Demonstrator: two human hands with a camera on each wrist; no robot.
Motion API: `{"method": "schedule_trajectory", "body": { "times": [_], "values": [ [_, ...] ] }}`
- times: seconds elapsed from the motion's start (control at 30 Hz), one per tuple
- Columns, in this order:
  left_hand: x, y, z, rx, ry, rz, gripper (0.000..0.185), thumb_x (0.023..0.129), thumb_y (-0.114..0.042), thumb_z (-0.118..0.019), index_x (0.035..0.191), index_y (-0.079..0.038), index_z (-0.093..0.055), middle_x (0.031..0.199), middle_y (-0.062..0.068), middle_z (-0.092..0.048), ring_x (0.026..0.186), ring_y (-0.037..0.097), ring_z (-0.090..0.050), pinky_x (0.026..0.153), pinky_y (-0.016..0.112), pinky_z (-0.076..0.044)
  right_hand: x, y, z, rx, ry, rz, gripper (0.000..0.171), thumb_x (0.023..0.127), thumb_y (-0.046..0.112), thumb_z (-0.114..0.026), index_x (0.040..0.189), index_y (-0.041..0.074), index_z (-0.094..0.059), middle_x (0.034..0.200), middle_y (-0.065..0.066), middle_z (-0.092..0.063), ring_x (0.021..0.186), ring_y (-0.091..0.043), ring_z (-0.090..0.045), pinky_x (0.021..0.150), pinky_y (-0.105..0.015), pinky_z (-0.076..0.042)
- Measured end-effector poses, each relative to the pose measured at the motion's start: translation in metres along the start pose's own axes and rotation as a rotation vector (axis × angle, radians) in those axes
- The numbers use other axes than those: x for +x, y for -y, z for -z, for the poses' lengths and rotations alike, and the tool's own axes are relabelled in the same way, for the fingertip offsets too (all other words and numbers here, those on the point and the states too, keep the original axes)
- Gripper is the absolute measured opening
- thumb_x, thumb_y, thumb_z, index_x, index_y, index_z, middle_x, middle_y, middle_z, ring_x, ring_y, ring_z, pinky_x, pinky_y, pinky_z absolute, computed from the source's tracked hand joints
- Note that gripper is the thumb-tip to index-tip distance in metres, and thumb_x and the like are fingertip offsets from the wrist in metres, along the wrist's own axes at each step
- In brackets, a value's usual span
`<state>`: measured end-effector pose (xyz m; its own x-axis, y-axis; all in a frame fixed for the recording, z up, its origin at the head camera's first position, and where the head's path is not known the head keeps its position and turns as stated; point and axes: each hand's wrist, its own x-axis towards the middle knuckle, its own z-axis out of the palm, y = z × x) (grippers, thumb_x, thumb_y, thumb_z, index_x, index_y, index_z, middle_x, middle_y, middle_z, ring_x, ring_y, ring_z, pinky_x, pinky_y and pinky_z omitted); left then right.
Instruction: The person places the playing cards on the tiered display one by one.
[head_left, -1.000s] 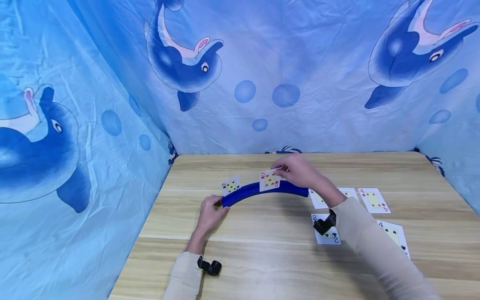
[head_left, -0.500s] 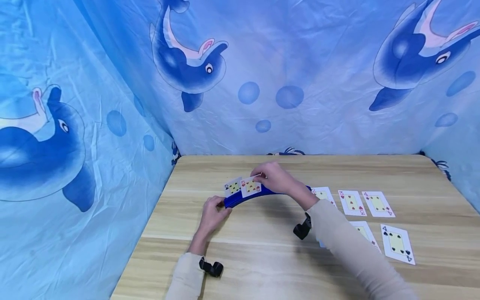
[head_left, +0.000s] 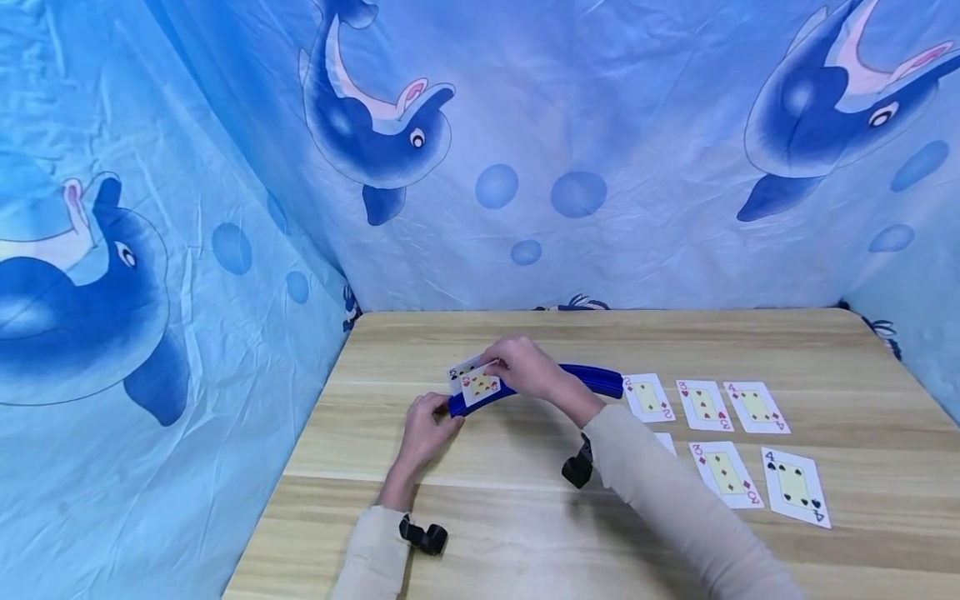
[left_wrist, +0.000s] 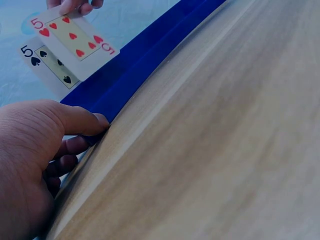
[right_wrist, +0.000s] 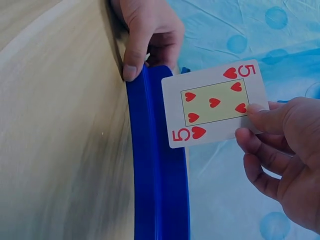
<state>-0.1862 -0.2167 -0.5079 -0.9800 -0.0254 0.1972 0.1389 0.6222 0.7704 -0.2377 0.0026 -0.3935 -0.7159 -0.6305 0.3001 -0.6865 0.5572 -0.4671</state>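
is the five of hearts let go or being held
Held: the right hand pinches the five of hearts by one end, at the blue holder. Whether its lower edge touches the holder, I cannot tell.

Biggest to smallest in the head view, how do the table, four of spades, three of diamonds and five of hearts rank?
1. Table
2. Four of spades and three of diamonds: too alike to rank
3. Five of hearts, pinched by the right hand

Wrinkled blue backdrop [head_left: 645,92], printed cartoon dolphins [head_left: 802,92], blue oval spots [head_left: 579,195], pale wood-grain table [head_left: 510,525]
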Motion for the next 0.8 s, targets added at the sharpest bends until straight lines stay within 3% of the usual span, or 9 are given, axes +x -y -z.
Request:
{"method": "schedule_trajectory", "body": {
  "times": [0.4, 0.8],
  "values": [
    [-0.001, 0.002, -0.002, 0.002, -0.007, -0.014, 0.032, 0.077, -0.007, -0.080, 0.108, -0.004, -0.074, 0.099, 0.010, -0.071, 0.093, 0.020, -0.055, 0.085, 0.031, -0.043, 0.005, 0.005, -0.023, -0.024, 0.011, -0.003, 0.014, 0.094, 0.010, -0.068, 0.106, 0.008, -0.076, 0.106, -0.009, -0.076, 0.095, -0.019, -0.072, 0.078, -0.032, -0.059],
    [0.000, 0.000, -0.001, 0.020, -0.019, -0.030, 0.031, 0.077, -0.007, -0.080, 0.107, -0.003, -0.074, 0.097, 0.010, -0.071, 0.091, 0.019, -0.056, 0.084, 0.030, -0.043, 0.005, 0.005, -0.026, -0.009, 0.010, -0.020, 0.014, 0.096, 0.010, -0.065, 0.106, 0.009, -0.075, 0.112, -0.009, -0.075, 0.103, -0.021, -0.072, 0.082, -0.034, -0.060]
  ]
}}
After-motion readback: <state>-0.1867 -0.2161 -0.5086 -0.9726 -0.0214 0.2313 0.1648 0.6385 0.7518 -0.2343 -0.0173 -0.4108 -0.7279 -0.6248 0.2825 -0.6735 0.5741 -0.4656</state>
